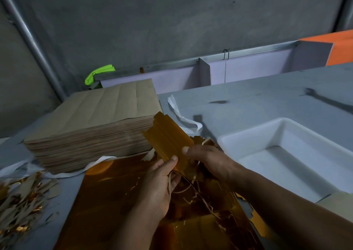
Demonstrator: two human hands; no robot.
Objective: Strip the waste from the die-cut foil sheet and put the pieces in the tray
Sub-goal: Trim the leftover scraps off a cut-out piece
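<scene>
A gold foil piece [168, 141], stiff and oblong with stepped, notched edges and fine parallel score lines, is held up just above the bench [248, 100], tilted away toward the stack of flat brown sheets [91, 119]. Under it lies the glossy amber foil sheet [114, 192], mirror-smooth on the left and torn into ragged cut-outs with thin pale curling slivers beneath the hands. The left hand [160, 184] pinches the piece's near end, thumb on top and fingers curled below. The right hand [206, 160] grips its right edge, thumb pressed on the face. The white, smooth-walled rectangular tray [248, 133] sits just to the right. A heap of shredded scraps [19, 196] lies at far left.
</scene>
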